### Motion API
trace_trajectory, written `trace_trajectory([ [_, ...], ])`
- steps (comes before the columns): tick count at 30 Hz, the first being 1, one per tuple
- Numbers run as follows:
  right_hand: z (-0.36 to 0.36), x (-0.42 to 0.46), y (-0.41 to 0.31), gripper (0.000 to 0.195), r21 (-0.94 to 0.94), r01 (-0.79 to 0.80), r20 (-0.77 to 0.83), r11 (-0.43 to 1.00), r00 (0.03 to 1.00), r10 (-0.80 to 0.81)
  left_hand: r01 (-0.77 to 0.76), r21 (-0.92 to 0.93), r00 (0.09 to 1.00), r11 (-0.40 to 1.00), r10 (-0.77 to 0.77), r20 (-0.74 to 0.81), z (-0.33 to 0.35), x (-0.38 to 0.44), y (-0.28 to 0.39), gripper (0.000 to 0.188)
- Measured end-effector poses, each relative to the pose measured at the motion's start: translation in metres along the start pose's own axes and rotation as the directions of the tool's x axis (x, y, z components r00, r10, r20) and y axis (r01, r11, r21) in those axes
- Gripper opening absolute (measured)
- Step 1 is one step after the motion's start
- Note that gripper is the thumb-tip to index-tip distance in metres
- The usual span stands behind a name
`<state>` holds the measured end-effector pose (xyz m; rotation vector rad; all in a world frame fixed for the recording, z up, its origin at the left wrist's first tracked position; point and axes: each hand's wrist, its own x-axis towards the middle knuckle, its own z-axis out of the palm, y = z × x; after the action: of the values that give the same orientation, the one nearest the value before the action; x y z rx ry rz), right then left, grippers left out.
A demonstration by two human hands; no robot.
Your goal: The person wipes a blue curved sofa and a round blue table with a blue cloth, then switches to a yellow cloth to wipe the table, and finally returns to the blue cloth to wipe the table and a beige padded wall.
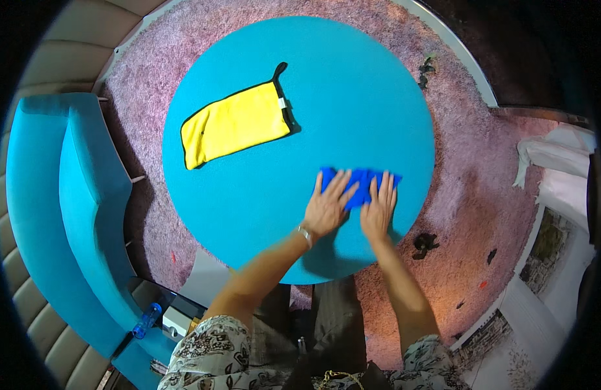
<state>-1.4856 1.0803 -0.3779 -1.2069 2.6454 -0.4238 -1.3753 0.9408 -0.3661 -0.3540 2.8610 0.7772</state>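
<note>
A small dark-blue cloth (360, 188) lies on the round turquoise table (351, 92), near the edge closest to me on the right. My left hand (326, 209) rests palm down on the cloth's left part with the fingers spread. On the right part, the fingertips of my right hand (378, 210) press flat, the fingers slightly apart. My hands cover part of the cloth, so whether it is folded is hard to tell. Farther back on the left lies a yellow towel (237, 124) with black edging, a white tag and a black hanging loop (280, 69).
A curved turquoise sofa (42, 195) stands at left on pink carpet (139, 97). A blue bottle (147, 321) and a white box (175, 323) sit at lower left. Dark scraps (425, 244) lie on the carpet at right. White fabric (556, 151) is at far right.
</note>
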Motion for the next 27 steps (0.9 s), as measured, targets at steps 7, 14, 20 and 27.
trace_trajectory([
  [7,0.024,0.023,-0.046,0.051,0.089,0.041,-0.067,0.995,0.997,-0.035,0.184,-0.055,0.975,0.981,-0.189,-0.113,-0.010,-0.007,-0.016,0.069],
  [14,0.012,-0.099,-0.050,0.054,0.141,0.243,0.284,0.960,0.919,-0.274,0.235,-0.046,0.966,0.971,-0.229,0.119,0.023,-0.142,0.003,0.082],
  [20,-0.038,-0.068,0.072,0.052,-0.107,0.166,0.148,0.980,0.978,-0.149,0.049,-0.195,0.998,0.980,-0.041,0.047,0.030,-0.027,0.068,0.079],
  [27,-0.011,-0.128,0.016,0.051,0.304,-0.281,-0.141,0.910,0.932,0.335,-0.113,-0.136,0.983,0.984,0.130,0.130,0.049,-0.011,0.096,0.070],
])
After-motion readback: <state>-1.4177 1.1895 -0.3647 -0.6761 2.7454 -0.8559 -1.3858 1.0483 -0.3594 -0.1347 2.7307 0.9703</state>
